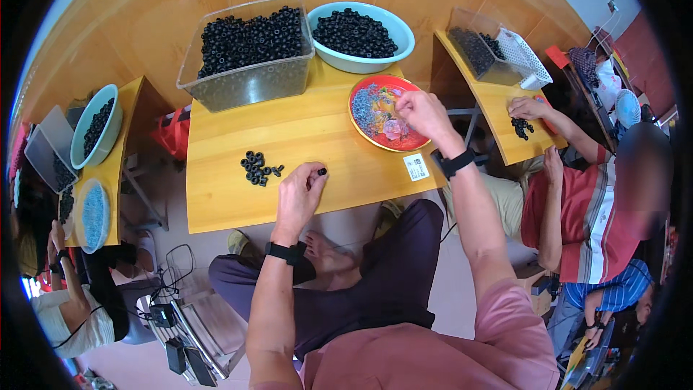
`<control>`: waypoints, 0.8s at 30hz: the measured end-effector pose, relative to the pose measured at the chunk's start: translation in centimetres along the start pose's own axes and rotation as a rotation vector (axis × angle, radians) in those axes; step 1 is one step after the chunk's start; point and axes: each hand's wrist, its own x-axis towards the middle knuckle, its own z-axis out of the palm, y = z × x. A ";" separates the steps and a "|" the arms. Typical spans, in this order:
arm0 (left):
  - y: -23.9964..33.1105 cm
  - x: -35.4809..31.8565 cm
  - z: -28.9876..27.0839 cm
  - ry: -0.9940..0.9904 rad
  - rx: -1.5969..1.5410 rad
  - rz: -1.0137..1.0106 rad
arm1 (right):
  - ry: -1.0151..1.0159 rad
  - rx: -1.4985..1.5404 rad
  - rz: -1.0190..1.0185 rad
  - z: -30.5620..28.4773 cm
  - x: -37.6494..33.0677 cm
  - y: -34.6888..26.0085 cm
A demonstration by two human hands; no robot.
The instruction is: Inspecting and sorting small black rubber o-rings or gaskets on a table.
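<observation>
Near the front edge of the yellow table, my left hand [299, 191] is closed, pinching a small black ring-like part [322, 171] between thumb and fingertips. To its left lies a loose pile of similar black parts [255, 167]. Over the right side of a round red tray with a flower pattern [395, 146], my right hand [427, 113] has its fingers pressed together. What they hold, if anything, is too small to make out. Small bluish-grey pieces [367, 105] are heaped in the tray's left half.
A clear plastic bin [245, 90] and a light-blue basin [361, 62], both full of black parts, stand at the back. A white card [416, 167] lies by the tray. People work at side tables left and right; the right one's hand [529, 107] is near black parts.
</observation>
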 end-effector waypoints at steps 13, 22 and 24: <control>-0.2 -0.1 0.0 -0.015 -0.013 -0.048 | -0.215 -0.262 0.101 1.8 -1.1 3.2; -0.2 0.0 -0.2 -0.005 0.012 -0.029 | -0.068 -0.002 0.010 0.7 -1.0 1.8; -0.3 -0.1 -0.1 -0.008 -0.007 -0.037 | -0.117 0.007 0.013 0.8 -0.7 1.2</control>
